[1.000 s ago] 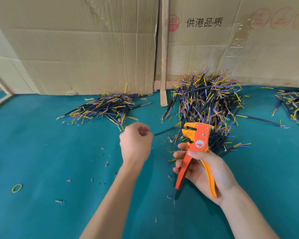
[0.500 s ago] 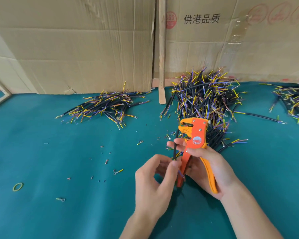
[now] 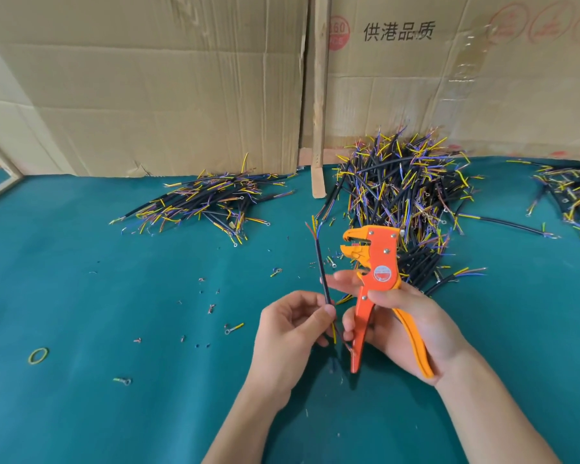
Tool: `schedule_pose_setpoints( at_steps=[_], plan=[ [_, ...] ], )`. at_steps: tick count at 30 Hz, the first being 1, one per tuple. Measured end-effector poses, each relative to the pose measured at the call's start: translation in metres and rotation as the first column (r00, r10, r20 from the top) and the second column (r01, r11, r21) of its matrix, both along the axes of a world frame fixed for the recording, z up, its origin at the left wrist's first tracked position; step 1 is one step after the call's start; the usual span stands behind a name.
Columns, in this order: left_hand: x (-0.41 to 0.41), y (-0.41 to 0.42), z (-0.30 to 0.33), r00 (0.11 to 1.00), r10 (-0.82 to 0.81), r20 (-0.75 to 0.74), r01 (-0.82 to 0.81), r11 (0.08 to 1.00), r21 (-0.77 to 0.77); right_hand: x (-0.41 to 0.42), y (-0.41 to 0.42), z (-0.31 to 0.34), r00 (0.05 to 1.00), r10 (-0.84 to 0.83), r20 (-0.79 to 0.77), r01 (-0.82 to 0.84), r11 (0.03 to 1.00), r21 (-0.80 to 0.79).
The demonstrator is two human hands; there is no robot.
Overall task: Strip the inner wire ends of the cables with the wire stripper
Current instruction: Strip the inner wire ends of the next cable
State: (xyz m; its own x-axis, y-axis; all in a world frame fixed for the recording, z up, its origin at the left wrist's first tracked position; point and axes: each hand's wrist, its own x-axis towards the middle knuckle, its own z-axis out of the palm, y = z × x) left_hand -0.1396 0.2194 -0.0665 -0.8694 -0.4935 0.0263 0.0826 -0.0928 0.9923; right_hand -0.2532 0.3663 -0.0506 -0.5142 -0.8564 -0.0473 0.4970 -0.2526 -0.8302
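Note:
My right hand (image 3: pixel 406 326) grips the orange wire stripper (image 3: pixel 377 266) by its handles, head up and jaws facing left. My left hand (image 3: pixel 288 333) pinches a short black cable (image 3: pixel 321 266) between thumb and fingers, holding it nearly upright just left of the stripper. The cable's upper end fans into thin coloured inner wires a little left of the jaws, not touching them. Its lower wires, one yellow, hang below my fingers.
A big heap of black cables (image 3: pixel 406 195) lies behind the stripper, a flatter pile (image 3: pixel 208 202) at the back left, another (image 3: pixel 573 192) at the far right. Cardboard boxes (image 3: pixel 148 85) wall the back. Insulation scraps, ring terminals (image 3: pixel 233 328) and a rubber band (image 3: pixel 38 355) dot the teal mat.
My left hand swung from the back-left pile toward the stripper, took a cable there and now holds it upright beside the jaws. The right hand with the stripper barely moved.

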Motion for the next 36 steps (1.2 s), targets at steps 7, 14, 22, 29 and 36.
schedule_pose_setpoints(
  at_steps=[7, 14, 22, 29, 36],
  plan=[
    [-0.009, -0.004, -0.005, 0.947, 0.312, -0.072, -0.312, 0.950, 0.014, 0.002, -0.003, -0.004, 0.997, 0.077, -0.006, -0.076, 0.994, 0.082],
    [-0.012, -0.007, -0.009, 0.901, 0.427, -0.075, -0.422, 0.904, 0.067, 0.003, -0.004, -0.006, 0.993, 0.118, -0.025, -0.114, 0.987, 0.110],
    [-0.015, -0.010, -0.006, 0.912, 0.410, -0.011, -0.406, 0.907, 0.114, 0.003, -0.005, -0.005, 0.993, 0.117, -0.031, -0.112, 0.985, 0.129],
    [-0.036, -0.023, 0.015, 0.912, 0.408, -0.037, -0.386, 0.885, 0.261, 0.004, -0.005, -0.003, 0.993, 0.117, -0.029, -0.111, 0.982, 0.155],
    [-0.036, -0.017, 0.005, 0.942, 0.326, -0.078, -0.299, 0.923, 0.243, 0.000, -0.001, 0.001, 1.000, -0.016, 0.006, 0.016, 0.998, 0.062]
  ],
)
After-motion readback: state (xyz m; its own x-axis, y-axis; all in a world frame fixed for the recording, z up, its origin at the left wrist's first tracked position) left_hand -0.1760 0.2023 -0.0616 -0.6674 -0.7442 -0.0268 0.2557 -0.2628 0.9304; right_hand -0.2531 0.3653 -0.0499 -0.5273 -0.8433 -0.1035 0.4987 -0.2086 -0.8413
